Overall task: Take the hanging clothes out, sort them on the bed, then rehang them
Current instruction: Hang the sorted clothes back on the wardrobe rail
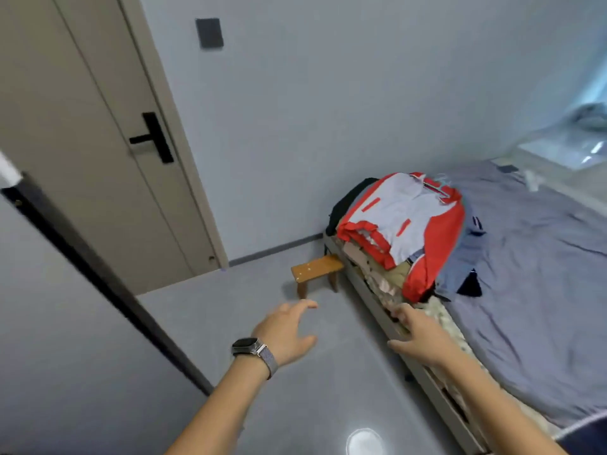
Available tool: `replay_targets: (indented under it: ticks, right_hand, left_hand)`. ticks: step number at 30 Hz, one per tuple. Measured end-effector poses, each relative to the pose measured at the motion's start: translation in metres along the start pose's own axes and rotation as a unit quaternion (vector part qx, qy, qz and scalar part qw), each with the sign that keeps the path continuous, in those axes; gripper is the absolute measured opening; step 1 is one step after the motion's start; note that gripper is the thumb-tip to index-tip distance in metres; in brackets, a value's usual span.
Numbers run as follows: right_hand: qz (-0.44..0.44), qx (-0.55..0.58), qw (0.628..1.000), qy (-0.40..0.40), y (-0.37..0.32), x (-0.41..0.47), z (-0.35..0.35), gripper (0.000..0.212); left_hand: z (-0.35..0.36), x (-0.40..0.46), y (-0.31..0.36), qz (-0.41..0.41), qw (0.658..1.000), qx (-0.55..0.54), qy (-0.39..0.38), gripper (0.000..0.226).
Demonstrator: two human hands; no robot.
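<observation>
Looking down from the head camera, the room shows a pale grey floor (230,323) filling the lower middle of the frame, with a bright round reflection at the bottom centre. A beige door (82,142) with a black lever handle (152,138) takes up the upper left, and a dark rectangular plate (209,32) sits on the grey wall (328,110) near the top centre. A dark-edged panel (98,277) runs diagonally across the left side. A small wooden stool (317,272) stands on the floor at the centre, just beside the corner of the bed (542,307).

The bed fills the right side, covered by a rumpled blue-grey sheet. A pile of clothes (404,238) lies at the bed's near corner, right of centre. On top is a red and pale grey jacket (410,218), spread flat, with hangers (440,188) showing at its upper end. Under it are beige and patterned garments stacked along the bed edge, a black one at the wall side, and a blue denim piece (460,267) on the right.

Both arms reach forward from the bottom of the frame. The left hand (287,333), a watch (253,351) on its wrist, hangs over the floor with fingers spread and loosely bent, holding nothing. The right hand (417,336) is at the bed edge just below the pile, fingers extended, gripping nothing.
</observation>
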State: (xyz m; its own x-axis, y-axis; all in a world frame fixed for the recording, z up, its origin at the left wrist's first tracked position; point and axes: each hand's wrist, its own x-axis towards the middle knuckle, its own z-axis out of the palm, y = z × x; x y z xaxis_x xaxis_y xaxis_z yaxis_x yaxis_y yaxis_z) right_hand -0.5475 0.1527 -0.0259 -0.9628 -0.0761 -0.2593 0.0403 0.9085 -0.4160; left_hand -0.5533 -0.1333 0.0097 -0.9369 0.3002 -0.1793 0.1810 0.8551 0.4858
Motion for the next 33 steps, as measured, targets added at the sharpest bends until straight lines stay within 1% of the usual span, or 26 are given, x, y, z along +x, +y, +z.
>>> replay_targets:
  ticks: [4,8,12,17,19,21,27,31,33]
  right_hand:
    - [0.090,0.007,0.995,0.039,0.107,-0.008,-0.039,0.058]
    - [0.195,0.053,0.978,0.054,0.200,-0.039,-0.062,0.063]
    - [0.273,0.093,0.954,0.077,0.263,-0.063,-0.069,0.066]
    - [0.345,0.132,0.926,0.079,0.330,-0.079,-0.070,0.058]
    - [0.387,0.151,0.905,0.089,0.354,-0.084,-0.074,0.056]
    - [0.427,0.162,0.884,0.096,0.377,-0.094,-0.078,0.053]
    - [0.533,0.215,0.812,0.107,0.434,-0.137,-0.063,0.050]
    - [0.572,0.264,0.770,0.105,0.465,-0.172,-0.038,0.044]
    - [0.584,0.275,0.757,0.102,0.490,-0.192,-0.032,0.042]
  left_hand:
    - [0.045,0.084,0.090,0.084,0.996,0.020,-0.035,0.053]
    - [0.088,0.144,0.170,0.147,0.986,0.026,-0.080,0.059]
    - [0.126,0.194,0.232,0.203,0.969,0.033,-0.136,0.056]
    - [0.181,0.259,0.303,0.262,0.936,0.053,-0.228,0.059]
    - [0.202,0.283,0.336,0.284,0.922,0.056,-0.256,0.061]
    - [0.223,0.302,0.367,0.308,0.907,0.054,-0.283,0.057]
    - [0.284,0.329,0.435,0.356,0.869,0.067,-0.337,0.051]
    - [0.325,0.333,0.472,0.368,0.852,0.092,-0.360,0.047]
    - [0.347,0.331,0.496,0.372,0.845,0.104,-0.369,0.046]
